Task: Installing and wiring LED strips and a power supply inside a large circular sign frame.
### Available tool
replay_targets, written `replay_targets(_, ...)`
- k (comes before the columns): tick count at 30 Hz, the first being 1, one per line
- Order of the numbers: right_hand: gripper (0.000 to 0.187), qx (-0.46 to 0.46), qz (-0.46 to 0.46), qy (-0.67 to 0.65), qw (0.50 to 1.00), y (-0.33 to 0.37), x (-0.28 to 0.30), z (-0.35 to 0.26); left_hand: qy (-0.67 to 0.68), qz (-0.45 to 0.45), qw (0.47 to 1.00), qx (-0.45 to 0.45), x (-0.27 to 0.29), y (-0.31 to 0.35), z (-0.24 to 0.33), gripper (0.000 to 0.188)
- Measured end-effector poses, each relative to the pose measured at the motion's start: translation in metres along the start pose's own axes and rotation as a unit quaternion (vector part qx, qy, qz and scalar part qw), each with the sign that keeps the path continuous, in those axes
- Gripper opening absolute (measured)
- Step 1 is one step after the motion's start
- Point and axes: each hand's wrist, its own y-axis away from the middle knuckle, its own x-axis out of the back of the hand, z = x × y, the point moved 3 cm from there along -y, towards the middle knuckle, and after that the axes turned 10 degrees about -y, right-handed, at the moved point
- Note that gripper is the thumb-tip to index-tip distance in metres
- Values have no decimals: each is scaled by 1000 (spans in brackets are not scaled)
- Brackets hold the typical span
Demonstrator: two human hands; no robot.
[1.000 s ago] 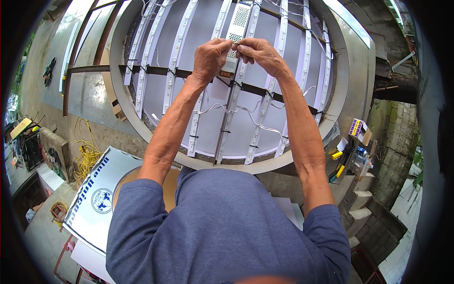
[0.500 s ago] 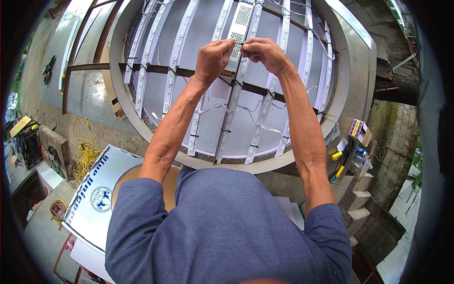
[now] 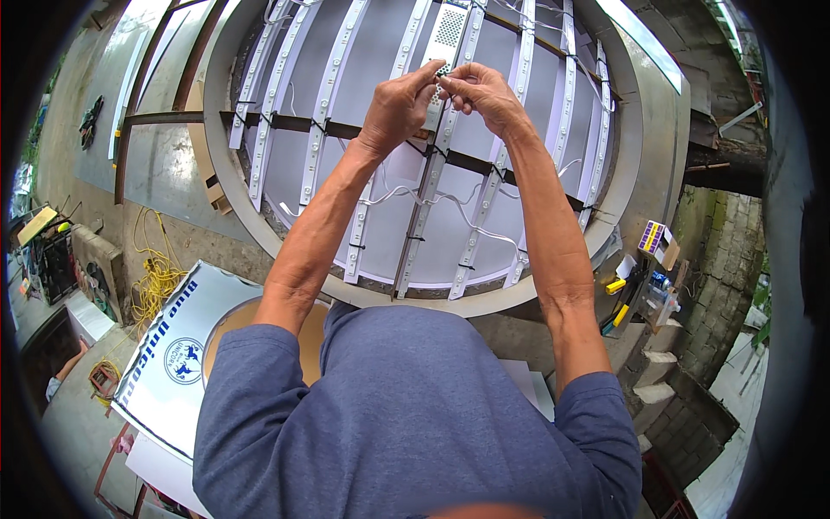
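Over a large round metal frame point(image 3: 629, 130), my two hands meet fingertip to fingertip. My left hand point(image 3: 398, 108) is closed in a pinch beside a perforated silver power supply box point(image 3: 449, 35). My right hand point(image 3: 486, 97) pinches with thumb and forefinger against the left fingertips. A tiny dark bit shows between them, too small to name. Inside the frame, LED strips point(image 3: 284, 73) run lengthwise across a dark crossbar point(image 3: 341, 131), fastened with black ties. A loose white wire point(image 3: 402, 190) winds over the strips below my hands.
At left lie a tangled yellow cord point(image 3: 156, 281) and a white printed board point(image 3: 160, 324) under a brown disc point(image 3: 232, 333). Yellow-handled tools point(image 3: 616, 286) and a purple-yellow box point(image 3: 652, 236) sit at right. Another person's arm point(image 3: 69, 368) shows at far left.
My hands have come together; the right fingertips now touch the left ones, where a gap was before. Another person's arm has come into sight at far left.
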Motion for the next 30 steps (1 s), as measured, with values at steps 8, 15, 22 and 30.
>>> replay_targets(8, 19, 159, 15, 208, 965, 11, -10, -21, 52, -17, 998, -25, 6, -11, -8, 23)
replay_targets(15, 35, 158, 52, 446, 880, 31, -31, -50, 21, -26, 998, -61, 6, -17, -8, 18)
replay_targets(22, 33, 134, 41, 370, 919, 20, -17, -42, 25, -26, 996, -79, 7, -21, -6, 19)
replay_targets(30, 30, 98, 77, 291, 949, 36, 0, -33, -64, -73, 988, -121, 0, -18, -3, 17)
